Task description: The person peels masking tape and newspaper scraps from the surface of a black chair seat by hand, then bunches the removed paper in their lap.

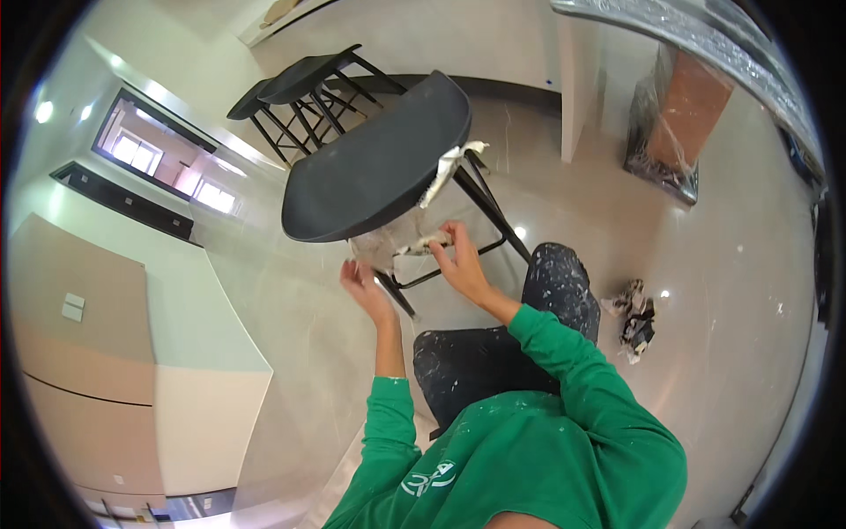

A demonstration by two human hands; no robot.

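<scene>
A black stool (pixel 379 159) with a curved seat stands in front of me. Clear plastic film (pixel 379 247) hangs below the near edge of its seat. A torn strip of whitish tape (pixel 441 176) sticks out at the seat's right side. My right hand (pixel 463 263) pinches a crumpled, whitish edge of the film under the seat, fingers closed. Beside the film's lower left edge is my left hand (pixel 361 286), slightly blurred, its fingers loosely apart. Whether its fingertips touch the film is hard to make out.
Two more black stools (pixel 304 79) stand behind, by a pale counter (pixel 441 40). To the right on the glossy tiled floor (pixel 705 370) lies a crumpled heap of scraps (pixel 634 317). A film-wrapped brown panel (pixel 687 110) stands at the far right. Beige cabinets (pixel 84 326) line the left.
</scene>
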